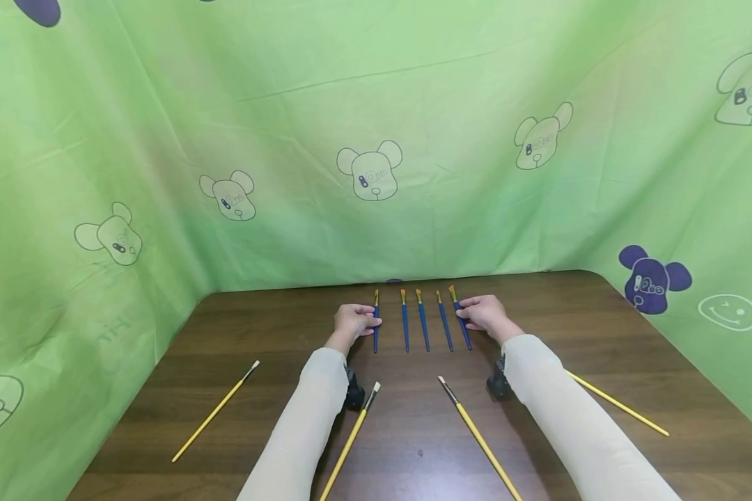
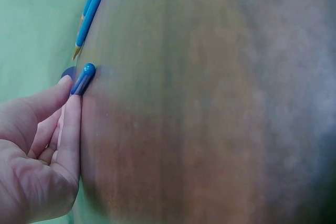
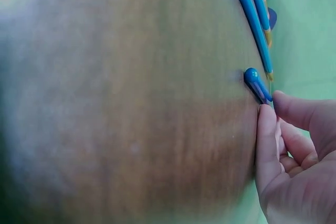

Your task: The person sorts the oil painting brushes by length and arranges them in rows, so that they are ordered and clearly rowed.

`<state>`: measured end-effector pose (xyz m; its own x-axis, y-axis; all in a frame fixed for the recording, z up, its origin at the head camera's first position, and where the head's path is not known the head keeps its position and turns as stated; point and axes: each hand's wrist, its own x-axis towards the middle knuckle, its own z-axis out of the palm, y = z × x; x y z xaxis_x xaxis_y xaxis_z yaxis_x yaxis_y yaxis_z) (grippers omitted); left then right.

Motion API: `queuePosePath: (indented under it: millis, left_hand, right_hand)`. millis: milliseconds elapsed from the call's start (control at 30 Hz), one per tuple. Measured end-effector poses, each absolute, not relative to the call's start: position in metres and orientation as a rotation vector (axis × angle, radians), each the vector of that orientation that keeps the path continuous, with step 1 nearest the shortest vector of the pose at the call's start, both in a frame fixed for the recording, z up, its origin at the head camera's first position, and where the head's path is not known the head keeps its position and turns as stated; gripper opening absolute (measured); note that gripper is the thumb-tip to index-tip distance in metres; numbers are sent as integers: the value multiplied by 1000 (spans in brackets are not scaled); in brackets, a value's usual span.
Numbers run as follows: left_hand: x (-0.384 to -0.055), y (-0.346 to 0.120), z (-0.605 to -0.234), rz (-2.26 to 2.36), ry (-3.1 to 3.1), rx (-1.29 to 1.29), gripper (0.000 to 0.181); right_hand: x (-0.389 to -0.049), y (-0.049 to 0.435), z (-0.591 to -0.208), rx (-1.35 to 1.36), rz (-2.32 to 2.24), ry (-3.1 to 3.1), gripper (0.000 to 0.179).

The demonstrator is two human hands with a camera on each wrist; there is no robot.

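Note:
Five-odd blue-handled paintbrushes, several in all, lie in a row at the far side of the table, bristles pointing away. My left hand (image 1: pixel 354 321) pinches the leftmost blue paintbrush (image 1: pixel 376 341) between thumb and fingers; its rounded handle end (image 2: pixel 87 73) juts out in the left wrist view. At the other end of the row, my right hand (image 1: pixel 485 314) pinches the rightmost blue paintbrush (image 1: pixel 466 339), which tilts slightly. Between the hands lie three more blue paintbrushes (image 1: pixel 423 328), touched by neither hand. Fingers partly cover both held handles.
Yellow-handled paintbrushes lie nearer on the brown table (image 1: pixel 276 431): one at far left (image 1: pixel 216 410), two in the middle, left (image 1: pixel 349 445) and right (image 1: pixel 484 449), and one at right (image 1: pixel 627 407), partly behind the right sleeve. A green patterned curtain (image 1: pixel 451 216) surrounds the table's back and sides.

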<state>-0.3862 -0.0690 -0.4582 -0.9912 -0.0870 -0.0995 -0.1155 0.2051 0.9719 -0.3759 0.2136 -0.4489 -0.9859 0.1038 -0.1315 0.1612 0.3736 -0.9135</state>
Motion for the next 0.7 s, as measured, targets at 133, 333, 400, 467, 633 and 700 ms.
queuePosePath:
  millis: [133, 333, 400, 467, 633, 700]
  left_hand:
    - [-384, -67, -458, 1973, 2412, -193, 28]
    - [-379, -66, -459, 1996, 2377, -185, 28]
    - [-377, -67, -458, 1989, 2374, -200, 28]
    - [-376, -68, -457, 1980, 2373, -206, 28]
    - [-376, -71, -455, 1972, 2382, -164, 28]
    - [-376, -72, -455, 1974, 2379, -149, 29]
  right_hand:
    - [-375, 215, -449, 236, -1710, 2567, 39]
    - [-370, 217, -450, 215, -1706, 2550, 39]
    - [-369, 217, -450, 214, -1708, 2535, 39]
    - [-368, 218, -449, 205, -1725, 2515, 40]
    - [-366, 220, -446, 216, -1764, 2477, 38]
    - [-364, 221, -444, 211, -1753, 2470, 38]
